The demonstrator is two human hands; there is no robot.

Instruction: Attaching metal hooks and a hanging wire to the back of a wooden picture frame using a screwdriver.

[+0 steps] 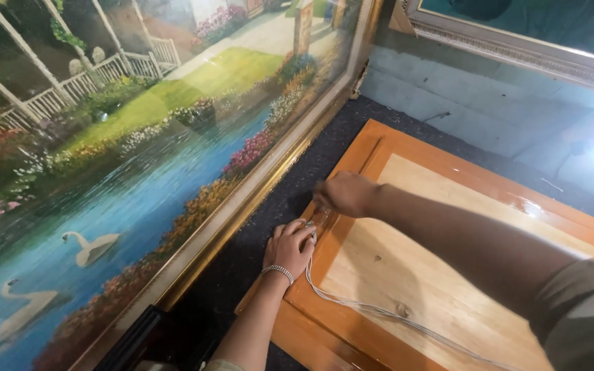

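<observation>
The left hand point(289, 249) rested on the near-left rail of an orange wooden frame point(448, 161), its grip pinching the end of a thin white cord point(379, 310) against the varnished wood. From that pinch the cord ran away toward the lower right, its long axis trailing across the pale wooden panel point(441, 240) set inside the frame. The right hand point(345, 194) lay just beyond the left, farther along the same rail, fingers curled and pressed down on the wood; whether it pinched anything I could not tell. The left hand was thus the nearer to the cord's end. The frame lay flat on a dark tabletop point(324, 148). A large gold-framed painting point(139, 158) of swans and a garden leaned alongside it, near the left hand. No containers showed.
</observation>
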